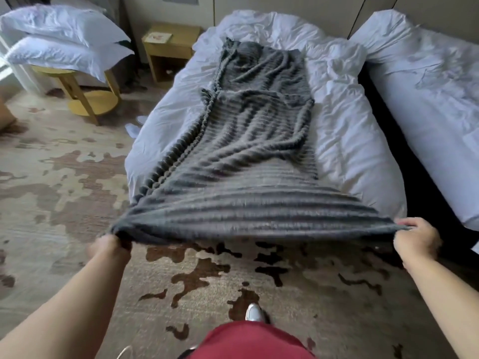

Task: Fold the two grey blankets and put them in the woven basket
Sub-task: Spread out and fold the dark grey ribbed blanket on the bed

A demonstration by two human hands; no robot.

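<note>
We stood at the foot of the bed (350,141) and held the grey blanket (248,141) by its near edge. Our left hand (110,246) was curled tight round the left corner, with the cloth bunched up in its fingers. Our right hand (417,240) was curled round the right corner, with its fingers over the top of the edge. The edge was stretched straight between the two hands, up in the air over the carpet (64,177). The rest of the blanket lay long and narrow up the middle of the bed, all wrinkly, and its far end was near the top of the bed. A second white bed (427,86) stood just beside it on the right. Two white pillows (59,29) sat in a pile on a round yellow table (85,99) on the left. A small yellow bedside table (168,50) stood next to the bed. Our white shoe (254,312) was on the carpet below
</note>
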